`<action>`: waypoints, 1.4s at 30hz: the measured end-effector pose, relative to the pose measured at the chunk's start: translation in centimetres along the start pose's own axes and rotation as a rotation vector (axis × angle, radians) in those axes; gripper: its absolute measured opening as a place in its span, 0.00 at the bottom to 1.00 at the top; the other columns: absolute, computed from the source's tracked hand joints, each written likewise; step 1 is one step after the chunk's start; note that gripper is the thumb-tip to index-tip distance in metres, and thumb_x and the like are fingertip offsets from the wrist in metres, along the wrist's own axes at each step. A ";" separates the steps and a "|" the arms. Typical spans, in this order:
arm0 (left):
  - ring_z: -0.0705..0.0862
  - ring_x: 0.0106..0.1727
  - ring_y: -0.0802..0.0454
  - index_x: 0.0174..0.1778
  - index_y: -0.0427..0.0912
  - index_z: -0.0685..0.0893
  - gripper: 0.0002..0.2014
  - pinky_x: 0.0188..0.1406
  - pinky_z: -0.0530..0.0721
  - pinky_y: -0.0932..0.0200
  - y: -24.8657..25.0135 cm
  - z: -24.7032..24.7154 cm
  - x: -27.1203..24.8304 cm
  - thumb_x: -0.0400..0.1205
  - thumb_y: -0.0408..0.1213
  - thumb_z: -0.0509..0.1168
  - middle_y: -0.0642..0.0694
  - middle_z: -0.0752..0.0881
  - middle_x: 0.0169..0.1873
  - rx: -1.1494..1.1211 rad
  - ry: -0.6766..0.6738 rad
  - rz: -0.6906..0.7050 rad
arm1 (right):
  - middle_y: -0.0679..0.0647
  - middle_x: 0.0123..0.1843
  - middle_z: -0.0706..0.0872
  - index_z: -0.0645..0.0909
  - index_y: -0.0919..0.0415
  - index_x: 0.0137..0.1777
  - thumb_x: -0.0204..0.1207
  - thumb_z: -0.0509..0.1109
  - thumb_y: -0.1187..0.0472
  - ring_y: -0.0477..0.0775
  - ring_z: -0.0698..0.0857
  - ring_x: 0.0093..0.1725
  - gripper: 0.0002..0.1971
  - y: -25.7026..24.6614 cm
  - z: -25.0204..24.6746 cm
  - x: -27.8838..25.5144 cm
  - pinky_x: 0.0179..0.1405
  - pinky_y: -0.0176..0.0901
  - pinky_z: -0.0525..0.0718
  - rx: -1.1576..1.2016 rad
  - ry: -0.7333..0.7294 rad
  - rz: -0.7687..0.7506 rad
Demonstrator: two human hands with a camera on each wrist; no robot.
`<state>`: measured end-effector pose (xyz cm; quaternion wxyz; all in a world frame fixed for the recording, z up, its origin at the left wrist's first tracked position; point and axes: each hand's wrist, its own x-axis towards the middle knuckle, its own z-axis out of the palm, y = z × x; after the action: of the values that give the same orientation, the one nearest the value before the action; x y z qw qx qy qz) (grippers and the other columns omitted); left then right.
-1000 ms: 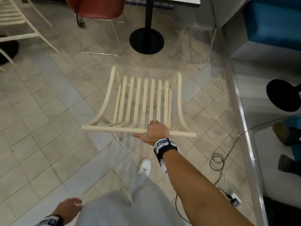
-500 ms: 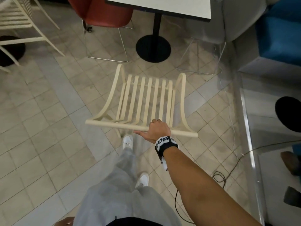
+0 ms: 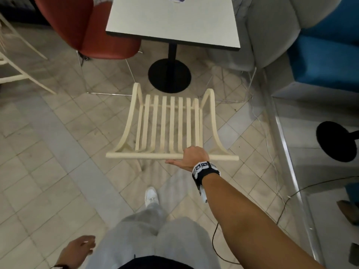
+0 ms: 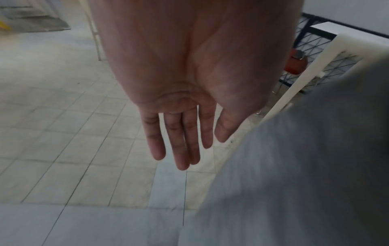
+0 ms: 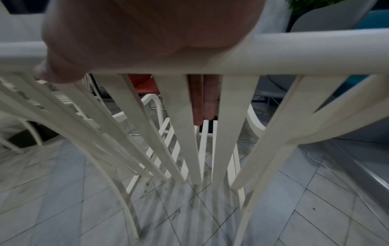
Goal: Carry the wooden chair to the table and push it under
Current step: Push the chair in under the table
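Observation:
A cream wooden slatted chair [image 3: 171, 123] hangs just above the tiled floor in front of me, its front edge near the table's black base [image 3: 169, 75]. My right hand [image 3: 191, 159] grips the chair's top rail [image 5: 305, 55], fingers [image 5: 203, 99] curled down behind the slats. The white square table [image 3: 172, 22] stands straight ahead on a black pedestal. My left hand [image 3: 77, 249] hangs by my thigh, its fingers [image 4: 179, 146] straight and empty.
A red shell chair [image 3: 87, 28] stands left of the table, a grey chair [image 3: 272, 30] and a blue seat [image 3: 326, 55] to the right. Cables [image 3: 266, 144] trail along a metal floor strip on the right. Another cream chair [image 3: 11, 70] sits at far left.
I have stepped forward with the chair; the table and its base have come much closer. My right hand keeps its grip on the top rail. My left hand has swung forward.

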<state>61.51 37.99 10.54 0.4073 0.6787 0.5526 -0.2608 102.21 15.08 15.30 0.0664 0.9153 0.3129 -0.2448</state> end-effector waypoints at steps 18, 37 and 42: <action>0.90 0.29 0.32 0.56 0.18 0.81 0.10 0.30 0.88 0.50 1.4 -6.0 11.3 0.85 0.21 0.58 0.22 0.89 0.34 -0.464 -0.100 -0.298 | 0.49 0.21 0.77 0.73 0.56 0.22 0.59 0.48 0.07 0.51 0.78 0.22 0.48 1.6 -7.7 15.2 0.24 0.42 0.73 -0.007 0.099 0.034; 0.91 0.49 0.48 0.54 0.49 0.88 0.09 0.58 0.84 0.44 34.0 -9.5 14.8 0.82 0.38 0.64 0.45 0.93 0.48 0.054 -0.083 0.114 | 0.50 0.30 0.80 0.73 0.55 0.28 0.58 0.48 0.07 0.56 0.83 0.32 0.46 6.7 -16.6 30.6 0.40 0.51 0.85 0.076 0.042 -0.002; 0.91 0.48 0.50 0.54 0.50 0.89 0.09 0.55 0.83 0.53 44.9 -10.0 14.6 0.82 0.41 0.65 0.46 0.94 0.47 0.196 0.050 0.349 | 0.51 0.33 0.84 0.77 0.55 0.31 0.56 0.50 0.06 0.57 0.86 0.36 0.47 8.1 -19.1 34.2 0.43 0.50 0.88 0.115 -0.001 -0.007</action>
<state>107.45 51.63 16.02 0.3646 0.8067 0.4087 -0.2219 138.28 32.43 14.93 0.0131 0.9162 0.3017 -0.2633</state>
